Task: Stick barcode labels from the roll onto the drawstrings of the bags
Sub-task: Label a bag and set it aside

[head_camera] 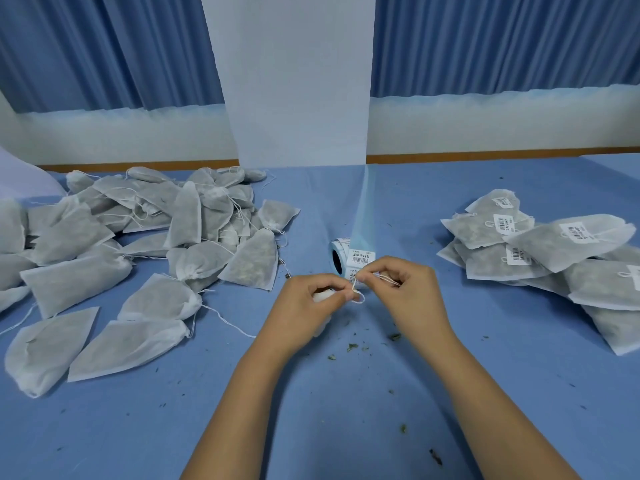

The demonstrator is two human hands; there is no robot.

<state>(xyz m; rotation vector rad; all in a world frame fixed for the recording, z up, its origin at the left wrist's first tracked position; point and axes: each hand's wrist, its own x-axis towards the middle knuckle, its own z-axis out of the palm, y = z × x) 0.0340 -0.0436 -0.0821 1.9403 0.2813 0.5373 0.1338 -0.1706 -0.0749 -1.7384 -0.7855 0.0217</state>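
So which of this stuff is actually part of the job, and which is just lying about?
In the job: label roll; heap of unlabelled bags; heap of labelled bags; bag held in the left hand; its drawstring, pinched by the right hand.

Just lying about: herb crumbs on the table; curtains; white pillar.
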